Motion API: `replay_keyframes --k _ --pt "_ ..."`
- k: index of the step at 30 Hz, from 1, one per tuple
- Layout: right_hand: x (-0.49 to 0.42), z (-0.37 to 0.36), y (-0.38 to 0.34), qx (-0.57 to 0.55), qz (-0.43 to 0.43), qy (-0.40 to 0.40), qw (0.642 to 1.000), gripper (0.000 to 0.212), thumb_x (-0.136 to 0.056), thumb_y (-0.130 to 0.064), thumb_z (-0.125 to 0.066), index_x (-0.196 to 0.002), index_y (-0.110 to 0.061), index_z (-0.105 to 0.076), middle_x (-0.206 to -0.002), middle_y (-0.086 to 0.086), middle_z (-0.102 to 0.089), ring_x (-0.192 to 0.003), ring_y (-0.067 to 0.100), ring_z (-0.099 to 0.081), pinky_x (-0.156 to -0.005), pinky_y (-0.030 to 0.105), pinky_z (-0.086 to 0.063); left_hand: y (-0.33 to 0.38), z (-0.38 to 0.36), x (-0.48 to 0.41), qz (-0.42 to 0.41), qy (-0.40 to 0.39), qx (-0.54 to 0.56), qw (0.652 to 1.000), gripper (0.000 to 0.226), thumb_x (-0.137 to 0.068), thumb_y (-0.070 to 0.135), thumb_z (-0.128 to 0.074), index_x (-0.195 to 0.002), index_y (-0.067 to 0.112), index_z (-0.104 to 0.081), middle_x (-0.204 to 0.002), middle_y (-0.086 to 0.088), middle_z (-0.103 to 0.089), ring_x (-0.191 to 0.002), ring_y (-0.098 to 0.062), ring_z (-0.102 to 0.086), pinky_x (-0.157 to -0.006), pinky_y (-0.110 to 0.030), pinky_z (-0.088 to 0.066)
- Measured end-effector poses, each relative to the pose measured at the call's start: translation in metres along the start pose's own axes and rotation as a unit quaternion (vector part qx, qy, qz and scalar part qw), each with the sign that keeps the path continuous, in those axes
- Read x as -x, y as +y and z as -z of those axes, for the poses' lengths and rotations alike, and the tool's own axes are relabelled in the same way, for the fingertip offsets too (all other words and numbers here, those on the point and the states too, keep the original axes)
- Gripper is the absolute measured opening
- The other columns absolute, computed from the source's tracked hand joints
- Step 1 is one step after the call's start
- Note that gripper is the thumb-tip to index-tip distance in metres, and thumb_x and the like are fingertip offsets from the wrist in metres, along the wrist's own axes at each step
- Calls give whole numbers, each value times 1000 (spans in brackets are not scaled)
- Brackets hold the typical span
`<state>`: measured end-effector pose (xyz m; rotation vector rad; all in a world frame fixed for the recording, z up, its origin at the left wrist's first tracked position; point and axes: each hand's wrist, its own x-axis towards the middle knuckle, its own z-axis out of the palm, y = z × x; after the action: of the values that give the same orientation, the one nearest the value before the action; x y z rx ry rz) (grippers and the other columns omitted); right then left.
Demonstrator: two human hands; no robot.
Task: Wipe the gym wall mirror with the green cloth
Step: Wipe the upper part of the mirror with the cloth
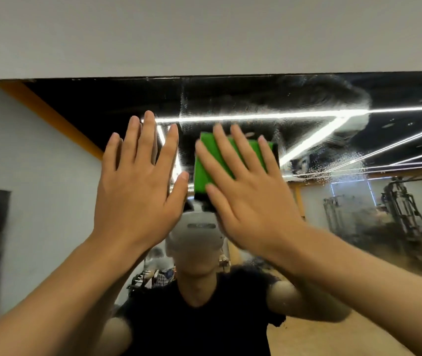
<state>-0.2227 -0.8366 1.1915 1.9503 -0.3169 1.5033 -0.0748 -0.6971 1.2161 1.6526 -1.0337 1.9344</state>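
Pressing green cloth (202, 176) flat to mirror (230, 98); right hand (246, 201) grip splayed, nothing pinched: cloth may slide free. Left hand (138, 181) likewise splayed; bare palm risks smudges.

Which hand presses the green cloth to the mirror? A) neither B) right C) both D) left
B: the right hand lies flat, fingers straight, over the green cloth on the mirror; the left hand is spread beside it, off the cloth.

The single head-worn camera faces the mirror (333, 93) close up, tilted slightly upward toward its top edge.
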Motion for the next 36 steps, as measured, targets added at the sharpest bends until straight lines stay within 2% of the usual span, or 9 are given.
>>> replay_keyframes --k 3,9,14,17,22,25,31,34,36 --pt "24 1 22 14 28 -21 999 62 -108 -47 -13 -168 -31 -13 -176 2 -6 -163 25 0 -130 54 -4 2 0 -1 4 1 4 1000 73 -105 52 -25 -170 18 -20 -176 -17 -13 -164 -34 -9 -132 -54 -10" --pt "-89 12 42 -31 -162 28 986 62 -109 -46 -13 -168 -32 -3 -176 4 4 -162 27 8 -129 55 6 3 1 1 8 -4 -10 1000 73 -104 50 -30 -169 18 -21 -176 -17 -13 -163 -34 -10 -132 -54 -10" --pt "-89 4 -5 -10 -45 20 999 61 -111 -47 -15 -168 -32 -3 -176 7 3 -162 29 7 -129 57 2 -3 2 1 4 7 9 1000 73 -104 53 -28 -167 16 -30 -175 -17 -16 -163 -33 -12 -130 -55 -12" --pt "-55 4 34 3 18 11 1000 60 -109 -48 -16 -167 -36 -11 -176 2 -6 -162 25 -1 -130 53 -1 -2 -4 2 8 6 3 1000 72 -105 54 -25 -169 20 -25 -177 -15 -12 -164 -30 -8 -131 -55 -12" --pt "-44 22 147 -22 -184 4 983 62 -107 -50 -13 -168 -36 -6 -177 1 0 -162 23 4 -130 53 3 5 -4 0 13 -9 -2 1000 72 -105 52 -22 -170 21 -17 -177 -14 -7 -165 -30 -3 -132 -54 -8" --pt "-73 22 133 -43 -270 24 962 60 -111 -46 -16 -168 -32 -4 -176 6 1 -162 31 6 -129 57 5 6 2 1 10 -2 0 1000 72 -105 50 -26 -169 18 -22 -176 -17 -12 -164 -33 -8 -131 -53 -8" --pt "-106 10 24 -11 -93 34 995 61 -110 -48 -15 -168 -32 -3 -176 5 1 -162 29 6 -129 57 4 0 1 1 5 0 -7 1000 73 -105 54 -23 -169 19 -23 -176 -16 -14 -164 -31 -9 -131 -54 -13" --pt "-80 10 56 -8 -22 13 1000 61 -109 -50 -10 -167 -34 -4 -176 1 1 -162 23 5 -130 51 4 0 -2 1 8 -3 -15 1000 74 -106 56 -16 -170 20 -20 -177 -15 -12 -164 -30 -7 -131 -54 -11" --pt "-57 9 104 13 -53 9 998 66 -105 -53 -9 -168 -34 -9 -176 0 1 -162 23 4 -130 50 3 2 -3 1 10 -4 -20 1000 73 -106 54 -16 -170 19 -19 -177 -15 -11 -164 -30 -6 -131 -55 -11"
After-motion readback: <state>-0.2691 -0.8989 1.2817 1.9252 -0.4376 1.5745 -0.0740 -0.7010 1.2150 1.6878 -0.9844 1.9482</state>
